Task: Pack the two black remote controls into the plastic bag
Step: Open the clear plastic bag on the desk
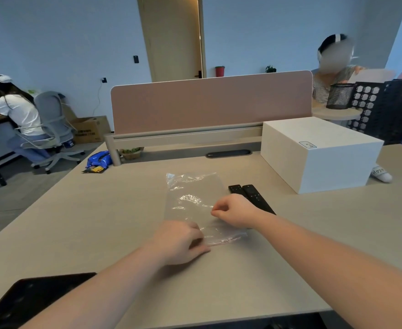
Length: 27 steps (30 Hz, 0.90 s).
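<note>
A clear plastic bag [192,198] lies flat on the beige desk [100,222], its mouth toward me. My left hand [181,241] pinches the bag's near edge at the left. My right hand [233,211] pinches the film a little farther in, on the right side. Two black remote controls lie side by side just right of the bag: the left remote [236,189] and the right remote [256,198]. My right wrist covers their near ends. Both remotes are outside the bag.
A white box [321,153] stands at the back right, with a small white object [382,174] beside it. A pink divider [209,103] runs along the far edge. A blue packet [99,160] lies far left. A dark tablet [29,298] sits near left. Two people sit in the background.
</note>
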Each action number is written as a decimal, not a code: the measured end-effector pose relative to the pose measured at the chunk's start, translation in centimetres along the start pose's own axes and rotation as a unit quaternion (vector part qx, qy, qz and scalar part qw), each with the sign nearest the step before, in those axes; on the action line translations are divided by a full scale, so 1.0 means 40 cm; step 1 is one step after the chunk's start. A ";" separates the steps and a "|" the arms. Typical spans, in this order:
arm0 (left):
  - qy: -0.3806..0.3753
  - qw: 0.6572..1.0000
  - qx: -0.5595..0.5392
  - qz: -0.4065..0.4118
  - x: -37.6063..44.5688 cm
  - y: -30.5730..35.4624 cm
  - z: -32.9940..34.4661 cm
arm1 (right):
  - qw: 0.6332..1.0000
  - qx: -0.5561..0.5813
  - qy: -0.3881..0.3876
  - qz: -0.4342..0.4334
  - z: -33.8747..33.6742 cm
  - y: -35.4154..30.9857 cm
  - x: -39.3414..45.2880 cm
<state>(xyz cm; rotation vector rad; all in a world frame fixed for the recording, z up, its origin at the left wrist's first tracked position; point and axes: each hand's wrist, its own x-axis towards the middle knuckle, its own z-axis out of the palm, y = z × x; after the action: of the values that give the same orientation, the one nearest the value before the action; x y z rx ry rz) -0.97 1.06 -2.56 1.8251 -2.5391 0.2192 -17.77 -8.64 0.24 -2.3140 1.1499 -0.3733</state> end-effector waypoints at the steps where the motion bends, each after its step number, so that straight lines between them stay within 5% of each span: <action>1: 0.000 1.000 0.016 0.011 0.000 0.001 0.000 | 1.000 0.002 0.002 0.003 -0.002 0.004 -0.003; 4: -0.028 0.998 0.054 0.016 0.006 0.011 -0.007 | 1.000 0.012 0.013 0.009 -0.008 0.016 -0.014; 7: -0.056 0.995 0.044 -0.064 0.025 0.023 -0.023 | 0.999 0.023 0.038 0.015 -0.017 0.023 -0.026; 13: 0.016 0.979 -0.035 -0.199 0.049 0.004 -0.036 | 0.995 0.037 0.092 0.028 -0.029 0.027 -0.044; 19: 0.112 0.971 -0.149 -0.151 0.069 0.006 -0.039 | 0.987 0.135 -0.020 0.088 -0.001 0.001 -0.045; 27: 0.123 0.972 -0.160 -0.116 0.071 0.011 -0.042 | 0.954 0.277 0.005 0.113 0.019 -0.037 -0.028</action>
<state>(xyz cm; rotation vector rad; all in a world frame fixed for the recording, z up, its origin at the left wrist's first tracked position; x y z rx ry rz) -2.43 -1.30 -0.71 1.8159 -2.0374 0.0259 -17.13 -6.74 0.47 -1.6794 1.1252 -0.5404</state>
